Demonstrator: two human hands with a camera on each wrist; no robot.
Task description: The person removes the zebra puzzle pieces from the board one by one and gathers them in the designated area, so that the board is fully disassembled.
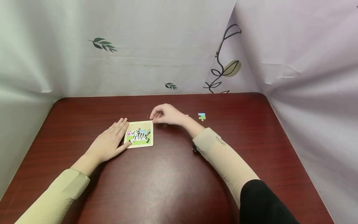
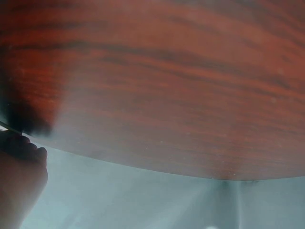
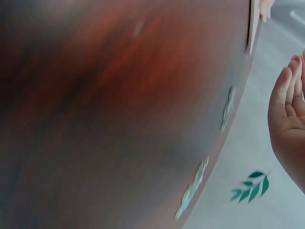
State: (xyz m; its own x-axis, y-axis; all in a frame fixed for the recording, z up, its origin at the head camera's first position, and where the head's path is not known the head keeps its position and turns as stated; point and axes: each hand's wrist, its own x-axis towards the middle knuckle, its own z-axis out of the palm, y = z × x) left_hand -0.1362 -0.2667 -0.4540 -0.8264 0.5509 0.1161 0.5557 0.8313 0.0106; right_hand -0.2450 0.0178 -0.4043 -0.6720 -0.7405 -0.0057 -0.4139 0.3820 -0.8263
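A small wooden puzzle board (image 1: 139, 124) with a zebra picture lies on the dark red table (image 1: 173, 177). My left hand (image 1: 110, 141) lies flat at the board's left edge, fingers straight and thumb touching its lower left corner. My right hand (image 1: 163, 114) hovers just past the board's upper right corner, fingers loosely bent downward. In the right wrist view the palm and fingers (image 3: 286, 109) look relaxed with nothing in them. A loose blue and yellow puzzle piece (image 1: 201, 116) lies to the right of the right hand. The left wrist view shows only tabletop and part of my hand (image 2: 19, 176).
A small pale bit (image 1: 186, 115) lies by my right wrist, too small to identify. Pale curtains with leaf prints (image 1: 102, 44) close in the table on the back and both sides. In the right wrist view two pieces (image 3: 228, 107) (image 3: 195, 181) appear edge-on.
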